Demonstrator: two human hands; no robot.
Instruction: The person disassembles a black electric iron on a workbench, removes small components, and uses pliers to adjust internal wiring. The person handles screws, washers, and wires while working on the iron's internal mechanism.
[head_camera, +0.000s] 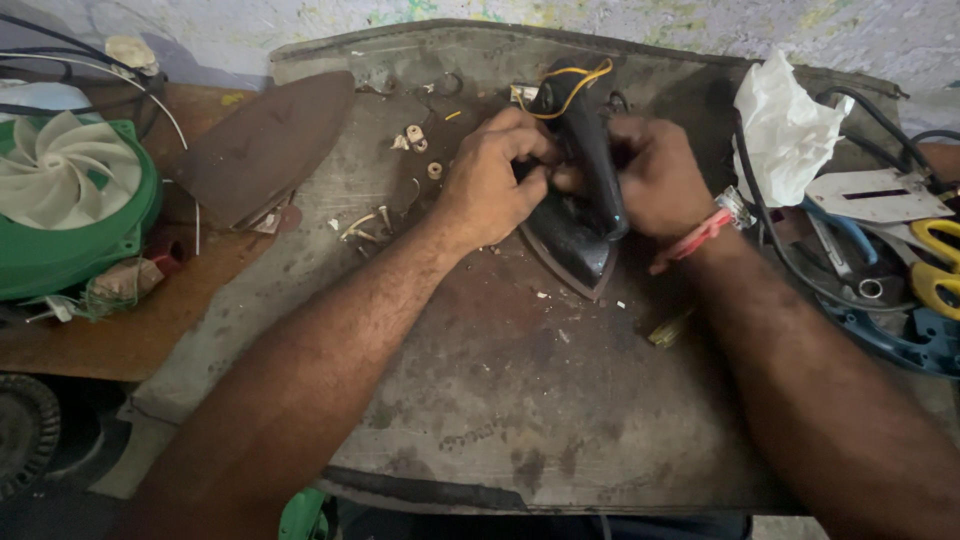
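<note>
Sitting at the far left, a green fan housing (60, 215) with pale curved plastic blades rests on a brown board, and right of it a flat, rust-brown pointed soleplate (262, 145) lies on the worn, stained table (520, 400), with small pale screws and washers (415, 140) scattered just beside it. The left hand (490, 185) is clenched against the near-left flank of a black clothes iron (580, 190), which stands in the middle far part of the table, its glossy handle upright and yellow wires looped at its far end. The right hand (650, 180) grasps the iron's right side, fingers curled around the body. It seems wise to keep the iron braced firmly with one hand while fingertips work, so loose parts do not scatter. Far right lie crumpled white paper (785, 125) and yellow-handled scissors (940, 260)
</note>
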